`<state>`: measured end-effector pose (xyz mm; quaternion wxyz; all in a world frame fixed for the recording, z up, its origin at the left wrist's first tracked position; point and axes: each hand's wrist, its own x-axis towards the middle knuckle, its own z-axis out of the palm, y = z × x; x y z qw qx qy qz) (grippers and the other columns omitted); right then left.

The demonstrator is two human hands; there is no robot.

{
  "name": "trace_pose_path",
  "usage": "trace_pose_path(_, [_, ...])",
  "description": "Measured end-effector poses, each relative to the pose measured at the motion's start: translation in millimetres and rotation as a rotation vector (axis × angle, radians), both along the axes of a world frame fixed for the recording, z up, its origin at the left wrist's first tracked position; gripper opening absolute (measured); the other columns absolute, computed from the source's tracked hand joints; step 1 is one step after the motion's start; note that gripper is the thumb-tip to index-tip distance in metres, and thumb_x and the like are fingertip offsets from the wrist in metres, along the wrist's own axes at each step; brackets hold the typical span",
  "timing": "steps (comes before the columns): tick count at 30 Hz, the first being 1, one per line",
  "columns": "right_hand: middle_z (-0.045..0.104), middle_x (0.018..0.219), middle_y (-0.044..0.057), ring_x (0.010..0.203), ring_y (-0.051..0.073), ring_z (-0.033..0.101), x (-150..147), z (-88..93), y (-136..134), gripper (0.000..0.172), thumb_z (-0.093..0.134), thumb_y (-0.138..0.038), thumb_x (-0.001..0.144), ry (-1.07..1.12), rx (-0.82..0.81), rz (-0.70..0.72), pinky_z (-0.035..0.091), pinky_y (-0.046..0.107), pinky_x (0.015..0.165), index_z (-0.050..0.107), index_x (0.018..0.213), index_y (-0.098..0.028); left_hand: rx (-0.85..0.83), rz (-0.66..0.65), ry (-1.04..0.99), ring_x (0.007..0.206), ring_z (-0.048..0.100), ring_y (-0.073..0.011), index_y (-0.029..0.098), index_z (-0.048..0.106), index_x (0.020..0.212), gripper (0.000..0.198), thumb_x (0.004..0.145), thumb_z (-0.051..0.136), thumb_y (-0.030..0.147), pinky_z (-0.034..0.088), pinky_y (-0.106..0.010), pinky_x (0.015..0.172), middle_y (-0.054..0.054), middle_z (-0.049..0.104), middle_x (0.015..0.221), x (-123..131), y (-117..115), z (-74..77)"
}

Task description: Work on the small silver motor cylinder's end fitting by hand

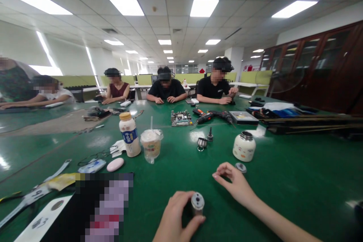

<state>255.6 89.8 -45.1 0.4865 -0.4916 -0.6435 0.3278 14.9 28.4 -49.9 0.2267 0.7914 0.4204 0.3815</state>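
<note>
My left hand [180, 215] is closed round the side of a small metal cylinder [197, 203] at the bottom middle. Its grey top end faces up, with a dark hole in the centre. To the right, my right hand [231, 179] hovers over the green table, fingers loosely curved, with nothing visible between thumb and fingers. Just behind its knuckles lies a small round grey lid [241, 167]. Farther back stands a cream, patterned bottle [244, 147] with a bare metal mouth. A small silver cup-shaped part [202, 143] and a dark fitting [210, 134] are beyond both hands.
A labelled drink bottle [129, 136] and a plastic cup with straw [151, 143] stand left of centre. A pink oval case [115, 164] lies nearby. Farther off are a circuit board [181, 118] and power drills [215, 116]. Several people sit across the green table [170, 174].
</note>
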Motion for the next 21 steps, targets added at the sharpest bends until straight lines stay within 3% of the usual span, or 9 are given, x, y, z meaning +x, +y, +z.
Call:
trace_pose_path(4, [0.07,0.08,0.005,0.083,0.023,0.07,8,7.7,6,0.03,0.072,-0.044,0.078,-0.015,-0.002,0.013,0.054,0.037,0.081,0.057,0.08,-0.018,-0.015,-0.009,-0.017,0.101,0.066,-0.0259,0.022,0.065,0.113,0.038,0.077,0.074,0.022,0.054,-0.036,0.09,-0.009,0.071,0.108,0,0,1.3])
trace_pose_path(12, [0.072,0.083,0.003,0.083,0.02,0.069,-16,10.6,-28,0.01,0.069,-0.025,0.082,-0.197,-0.018,0.168,0.052,0.033,0.08,0.062,0.081,-0.018,-0.055,0.02,-0.055,0.098,0.067,-0.024,0.021,0.067,0.109,0.036,0.073,0.074,0.017,0.054,-0.034,0.088,-0.007,0.072,0.104,3,-3,5.2])
trace_pose_path(18, [0.074,0.087,0.005,0.089,0.022,0.071,-27,22.9,-38,0.017,0.07,-0.031,0.083,0.011,-0.021,0.072,0.052,0.036,0.085,0.058,0.081,-0.019,-0.097,-0.033,-0.01,0.104,0.064,-0.0247,0.022,0.068,0.113,0.037,0.077,0.071,0.02,0.051,-0.036,0.093,-0.007,0.071,0.11,3,0,7.7])
trace_pose_path(21, [0.074,0.086,0.004,0.095,0.022,0.07,-39,35.2,-50,0.018,0.071,-0.031,0.082,0.088,0.024,0.144,0.05,0.036,0.092,0.058,0.079,-0.02,-0.143,-0.043,0.03,0.106,0.063,-0.0257,0.024,0.07,0.112,0.034,0.078,0.071,0.022,0.049,-0.038,0.094,-0.006,0.071,0.111,5,-2,12.6])
